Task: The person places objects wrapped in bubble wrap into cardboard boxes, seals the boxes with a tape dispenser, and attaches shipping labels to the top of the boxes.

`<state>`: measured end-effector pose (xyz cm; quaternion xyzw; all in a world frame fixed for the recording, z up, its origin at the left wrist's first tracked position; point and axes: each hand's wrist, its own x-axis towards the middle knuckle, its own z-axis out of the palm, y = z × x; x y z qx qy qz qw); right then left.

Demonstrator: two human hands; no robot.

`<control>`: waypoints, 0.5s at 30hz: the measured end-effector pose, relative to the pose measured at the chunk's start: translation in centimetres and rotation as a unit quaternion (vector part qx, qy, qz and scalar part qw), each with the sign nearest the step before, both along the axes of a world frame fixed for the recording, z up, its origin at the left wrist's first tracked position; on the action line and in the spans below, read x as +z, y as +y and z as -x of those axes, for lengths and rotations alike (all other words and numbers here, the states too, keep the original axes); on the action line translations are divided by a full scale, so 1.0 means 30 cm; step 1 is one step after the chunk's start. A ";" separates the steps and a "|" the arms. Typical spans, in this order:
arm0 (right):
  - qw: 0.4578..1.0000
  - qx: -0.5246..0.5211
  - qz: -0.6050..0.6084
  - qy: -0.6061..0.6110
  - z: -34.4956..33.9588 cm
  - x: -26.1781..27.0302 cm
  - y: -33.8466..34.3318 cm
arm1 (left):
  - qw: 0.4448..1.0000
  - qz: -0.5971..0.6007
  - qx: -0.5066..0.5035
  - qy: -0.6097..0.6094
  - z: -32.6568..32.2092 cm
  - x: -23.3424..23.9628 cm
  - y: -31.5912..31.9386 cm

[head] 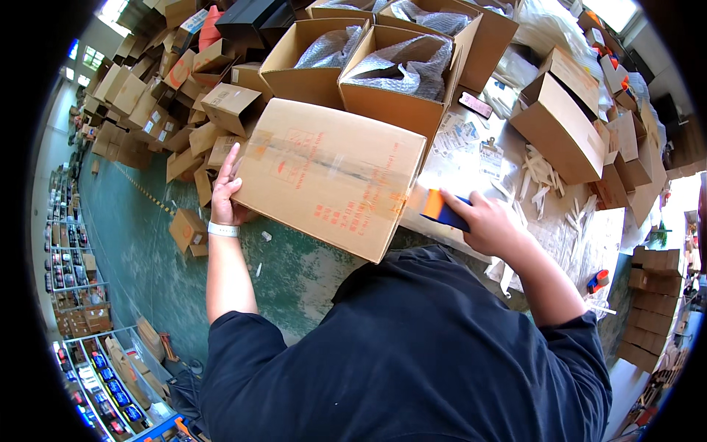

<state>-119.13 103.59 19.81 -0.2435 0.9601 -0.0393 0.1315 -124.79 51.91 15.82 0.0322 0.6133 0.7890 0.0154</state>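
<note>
A closed cardboard box [331, 177] with red print and tape along its middle seam lies tilted in front of me. My left hand [227, 193], with a white band at the wrist, supports the box's left end, thumb at the edge and fingers spread. In my right hand [486, 218] is a blue and orange tape dispenser [448, 212], close to the box's right end; motion blurs its front. Behind the box stand open cartons [395, 96] lined with bubble wrap [411, 63].
The metal worktable [552, 237] on the right bears paper labels [455, 132], a phone [475, 105], peeled strips [538, 171], a second tape dispenser [597, 281] and a large carton [558, 130]. Cardboard boxes [124, 94] are heaped at the left; a small box [189, 232] stands on the green floor.
</note>
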 end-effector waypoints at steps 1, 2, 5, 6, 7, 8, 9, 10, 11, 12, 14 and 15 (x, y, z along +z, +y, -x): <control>1.000 0.003 -0.010 0.005 0.016 -0.006 -0.028 | 1.000 0.000 0.001 -0.002 0.002 0.001 0.002; 1.000 0.019 -0.014 0.016 0.034 -0.007 -0.050 | 1.000 0.001 0.003 -0.001 0.004 0.002 0.004; 0.995 0.040 -0.084 -0.036 0.111 0.066 -0.144 | 1.000 0.002 0.007 0.005 0.013 -0.007 -0.001; 0.993 0.046 -0.097 -0.045 0.133 0.100 -0.177 | 1.000 0.003 0.006 0.010 0.018 -0.020 -0.011; 0.988 0.054 -0.122 -0.075 0.167 0.121 -0.208 | 1.000 0.003 0.006 0.016 0.020 -0.026 -0.020; 0.982 0.060 -0.145 -0.106 0.210 0.135 -0.229 | 1.000 0.001 0.009 0.011 0.025 -0.025 -0.014; 0.974 0.066 -0.167 -0.138 0.253 0.150 -0.252 | 1.000 0.000 0.013 0.007 0.028 -0.021 -0.004; 0.966 0.062 -0.184 -0.173 0.288 0.168 -0.276 | 1.000 -0.003 0.014 0.003 0.031 -0.018 0.004; 0.950 0.074 -0.215 -0.213 0.326 0.167 -0.303 | 1.000 -0.006 0.012 0.004 0.040 -0.017 0.014; 0.946 0.066 -0.223 -0.226 0.352 0.125 -0.318 | 1.000 -0.009 0.010 0.005 0.041 -0.016 0.018; 0.949 0.048 -0.198 -0.240 0.350 0.005 -0.283 | 1.000 -0.008 -0.004 0.007 0.043 0.002 0.041; 0.956 0.045 -0.166 -0.238 0.337 -0.054 -0.250 | 1.000 -0.008 -0.010 0.008 0.033 0.010 0.047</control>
